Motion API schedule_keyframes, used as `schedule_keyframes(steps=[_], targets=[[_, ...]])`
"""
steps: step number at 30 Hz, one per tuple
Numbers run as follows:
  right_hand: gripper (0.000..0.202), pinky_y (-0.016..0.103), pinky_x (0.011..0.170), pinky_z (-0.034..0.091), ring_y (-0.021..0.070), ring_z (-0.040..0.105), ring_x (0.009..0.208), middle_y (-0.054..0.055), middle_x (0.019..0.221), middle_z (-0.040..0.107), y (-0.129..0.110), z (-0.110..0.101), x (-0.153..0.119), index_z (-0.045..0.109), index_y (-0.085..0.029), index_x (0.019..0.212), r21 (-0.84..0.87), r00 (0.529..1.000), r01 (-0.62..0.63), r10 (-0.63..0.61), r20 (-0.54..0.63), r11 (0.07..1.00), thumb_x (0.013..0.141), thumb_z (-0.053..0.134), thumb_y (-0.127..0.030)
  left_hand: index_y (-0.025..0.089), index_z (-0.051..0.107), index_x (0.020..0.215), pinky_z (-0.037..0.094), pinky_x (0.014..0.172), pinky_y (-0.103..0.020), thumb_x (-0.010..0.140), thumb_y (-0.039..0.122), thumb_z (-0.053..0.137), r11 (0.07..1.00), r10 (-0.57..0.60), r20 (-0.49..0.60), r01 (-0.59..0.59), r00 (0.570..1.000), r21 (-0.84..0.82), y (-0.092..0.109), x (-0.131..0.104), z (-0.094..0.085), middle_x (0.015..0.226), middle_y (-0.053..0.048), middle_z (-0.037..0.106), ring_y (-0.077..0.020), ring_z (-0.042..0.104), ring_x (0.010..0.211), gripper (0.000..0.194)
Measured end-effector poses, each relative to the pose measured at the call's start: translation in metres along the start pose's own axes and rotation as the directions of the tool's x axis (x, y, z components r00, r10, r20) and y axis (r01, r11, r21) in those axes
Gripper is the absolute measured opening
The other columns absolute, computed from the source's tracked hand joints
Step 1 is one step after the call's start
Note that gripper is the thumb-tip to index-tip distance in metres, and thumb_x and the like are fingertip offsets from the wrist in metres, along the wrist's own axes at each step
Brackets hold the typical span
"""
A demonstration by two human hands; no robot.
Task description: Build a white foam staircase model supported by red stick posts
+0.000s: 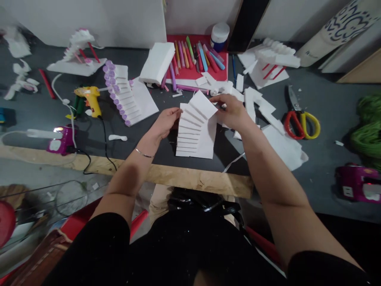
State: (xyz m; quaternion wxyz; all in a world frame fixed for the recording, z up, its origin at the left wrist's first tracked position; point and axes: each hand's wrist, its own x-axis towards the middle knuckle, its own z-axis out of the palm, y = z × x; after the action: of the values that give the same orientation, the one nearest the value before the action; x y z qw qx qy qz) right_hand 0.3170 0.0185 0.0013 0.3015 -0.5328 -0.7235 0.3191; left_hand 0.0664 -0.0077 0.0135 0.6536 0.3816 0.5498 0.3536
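Observation:
A small model staircase of white foam board (pixel 193 131) is between my two hands near the table's front edge. Its narrow steps fan out toward the top, where a wider square piece sits tilted. My left hand (pixel 167 121) pinches its upper left edge between thumb and fingers. On the other side, my right hand (pixel 230 111) has its fingers closed at the upper right corner, by the square piece. The undersides of the fingers are partly hidden. White foam offcuts (pixel 251 103) lie just beyond my right hand.
A yellow glue gun (pixel 92 99) and a staircase with purple discs (pixel 119 93) lie left. Markers (pixel 186 55) fill a red sheet behind. Red-and-yellow scissors (pixel 297 115) lie right, before another model (pixel 269 61). Purple power blocks (pixel 64 139) sit at both sides.

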Motion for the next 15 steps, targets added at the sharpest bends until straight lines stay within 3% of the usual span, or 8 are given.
schedule_keyframes(steps=[3,9,12,15], targets=[[0.026,0.045,0.097,0.057,0.0261,0.071,0.1,0.009,0.11,0.079,-0.005,-0.001,-0.018,0.077,-0.022,0.106,-0.087,0.992,-0.002,-0.009,-0.126,0.996,0.084,0.064,-0.017,0.017,0.064,0.08,0.055,0.061,-0.019,0.104,0.02,0.061,0.999,-0.012,-0.043,0.011,0.999,-0.04,0.001,0.002,0.0,0.067,0.001,0.067,-0.0085,0.061,0.056,0.024],[0.035,0.038,0.084,0.058,0.0225,0.07,0.092,0.009,0.111,0.082,-0.022,-0.002,-0.042,0.08,-0.021,0.116,0.085,0.99,-0.095,0.085,0.114,0.992,0.085,0.069,-0.034,0.018,0.062,0.081,0.058,0.065,-0.021,0.106,0.02,0.056,1.0,-0.007,-0.067,0.006,0.998,-0.012,0.0,0.005,0.002,0.068,0.002,0.065,-0.0092,0.062,0.059,0.026],[0.033,0.036,0.082,0.055,0.0215,0.067,0.089,0.009,0.105,0.08,-0.029,0.001,-0.04,0.081,-0.02,0.106,0.138,0.984,-0.132,0.113,0.137,0.982,0.089,0.07,-0.046,0.019,0.059,0.078,0.058,0.066,-0.021,0.107,0.019,0.05,1.0,-0.01,-0.06,0.011,0.998,0.014,-0.001,0.004,0.002,0.071,0.0,0.067,-0.0097,0.063,0.062,0.03],[0.034,0.033,0.074,0.048,0.0185,0.062,0.081,0.005,0.086,0.074,-0.033,0.008,-0.036,0.077,-0.019,0.09,0.174,0.981,-0.164,0.142,0.131,0.971,0.092,0.067,-0.051,0.02,0.055,0.075,0.057,0.064,-0.02,0.106,0.02,0.049,1.0,-0.011,-0.043,0.012,0.999,0.025,-0.003,0.004,0.0,0.072,0.0,0.067,-0.0103,0.064,0.064,0.032]])
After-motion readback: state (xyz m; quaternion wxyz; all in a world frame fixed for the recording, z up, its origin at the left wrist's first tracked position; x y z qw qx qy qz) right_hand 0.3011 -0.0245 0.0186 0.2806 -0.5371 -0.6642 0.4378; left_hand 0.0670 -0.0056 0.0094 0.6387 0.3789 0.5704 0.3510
